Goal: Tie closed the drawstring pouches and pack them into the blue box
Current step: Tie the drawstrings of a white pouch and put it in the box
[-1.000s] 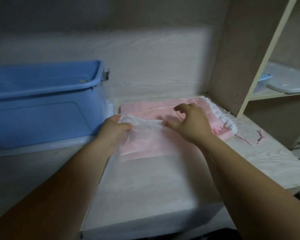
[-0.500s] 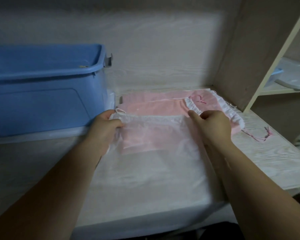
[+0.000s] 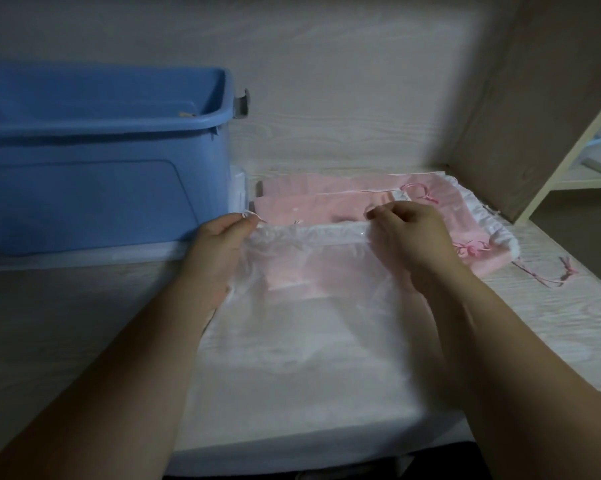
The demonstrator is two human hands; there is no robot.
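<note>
A sheer white drawstring pouch (image 3: 306, 327) lies flat on the table before me, its hemmed top edge stretched between my hands. My left hand (image 3: 219, 247) pinches the pouch's left top corner with its cord end. My right hand (image 3: 413, 237) grips the right top corner. Behind the white pouch lie pink pouches (image 3: 326, 202) with white ruffled tops and pink bows. The blue box (image 3: 101, 161) stands open at the back left, right beside my left hand.
A wooden panel (image 3: 520, 98) rises at the back right, with shelves (image 3: 590, 181) beyond it. A loose pink cord (image 3: 551, 271) lies on the table (image 3: 49, 323) to the right. The table's front edge runs below the white pouch.
My right hand has slid from the middle of the pouch's top edge out to its right corner. The top edge is now pulled taut between both hands.
</note>
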